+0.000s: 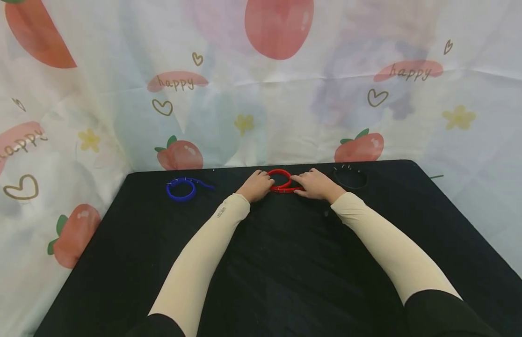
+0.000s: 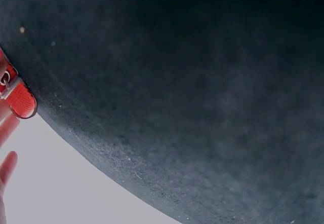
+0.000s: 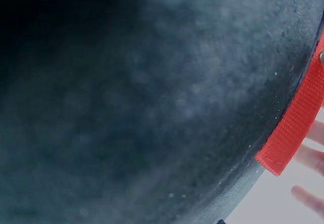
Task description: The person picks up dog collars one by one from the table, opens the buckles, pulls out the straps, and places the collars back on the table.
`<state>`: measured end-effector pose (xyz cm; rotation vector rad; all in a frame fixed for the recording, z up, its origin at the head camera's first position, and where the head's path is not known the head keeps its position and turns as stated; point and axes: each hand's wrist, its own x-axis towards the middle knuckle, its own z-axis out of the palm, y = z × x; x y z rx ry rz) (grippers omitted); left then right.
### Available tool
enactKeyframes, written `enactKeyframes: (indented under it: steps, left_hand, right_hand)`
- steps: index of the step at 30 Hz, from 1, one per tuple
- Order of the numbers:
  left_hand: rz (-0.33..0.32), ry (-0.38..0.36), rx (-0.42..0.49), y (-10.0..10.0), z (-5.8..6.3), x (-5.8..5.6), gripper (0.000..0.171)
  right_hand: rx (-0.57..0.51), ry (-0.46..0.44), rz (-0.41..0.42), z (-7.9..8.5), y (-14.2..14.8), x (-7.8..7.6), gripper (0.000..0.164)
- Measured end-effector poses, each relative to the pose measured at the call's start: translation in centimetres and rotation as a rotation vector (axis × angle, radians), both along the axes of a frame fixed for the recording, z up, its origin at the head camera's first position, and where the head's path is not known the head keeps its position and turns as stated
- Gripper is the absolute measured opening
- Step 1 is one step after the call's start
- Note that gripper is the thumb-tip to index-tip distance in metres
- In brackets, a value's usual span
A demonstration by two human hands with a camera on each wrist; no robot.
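A red buckled collar (image 1: 282,189), looped into a ring, is near the far edge of the black table (image 1: 282,262). My left hand (image 1: 256,185) holds its left side, and my right hand (image 1: 317,184) holds its right side by the loop and strap tail. In the left wrist view, the collar's buckle end (image 2: 21,101) shows at the left edge with a metal ring and a few fingers (image 2: 7,127). In the right wrist view, the strap's squared free end (image 3: 283,150) shows with fingertips (image 3: 309,158) behind it. Both grips are partly cut off there.
A blue collar (image 1: 182,198) lies looped to the left, its tail pointing right. Right of my right hand is a black studded collar (image 1: 351,186), hard to make out on the black surface. A printed cloth (image 1: 282,107) hangs behind the table.
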<state>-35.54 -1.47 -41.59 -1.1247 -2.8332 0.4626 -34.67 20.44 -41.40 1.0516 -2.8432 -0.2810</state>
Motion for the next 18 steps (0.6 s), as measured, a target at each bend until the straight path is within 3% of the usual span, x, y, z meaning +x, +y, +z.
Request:
enactKeyframes:
  steps: [7, 18]
  left_hand:
    - [-0.063, 0.024, 0.032, -0.3, 0.0, 0.3, 0.018]
    - [-0.187, 0.060, 0.116, -1.1, 0.2, 1.9, 0.016]
  right_hand:
    - [0.027, 0.057, 0.085, -0.3, -0.6, 0.1, 0.042]
    - [0.011, 0.210, 0.274, 0.2, -0.8, 1.3, 0.025]
